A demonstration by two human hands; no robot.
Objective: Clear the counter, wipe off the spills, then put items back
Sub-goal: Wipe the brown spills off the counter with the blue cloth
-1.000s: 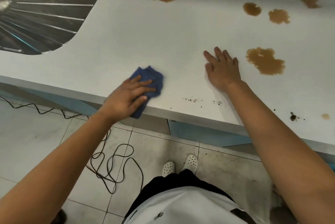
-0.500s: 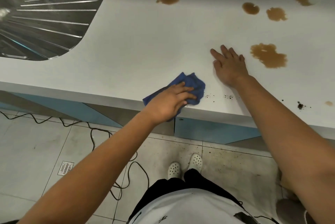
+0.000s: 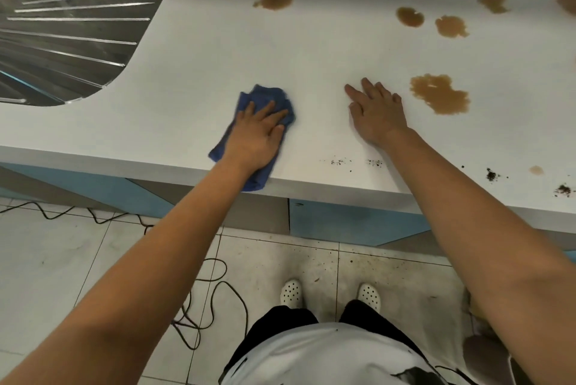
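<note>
Left hand: arm extended forward, palm down, fingers straight and spread, pressing flat on the blue cloth. Nothing is curled round the fabric. Right hand: arm extended, palm flat on the white counter, fingers straight and together, holding nothing.

Cloth lies under the left palm; its crumpled far end shows beyond the fingertips, its near end hangs over the counter's front edge below the wrist. Right hand sits well apart from the cloth, just left of the nearest brown spill. Further brown spills lie toward the back. Dark crumbs sit near the front edge, between the two forearms.

Versus 0.5 s ago: cloth and left hand are now further from the crumbs, which are uncovered; right hand unchanged. Sink drainboard at far left.
</note>
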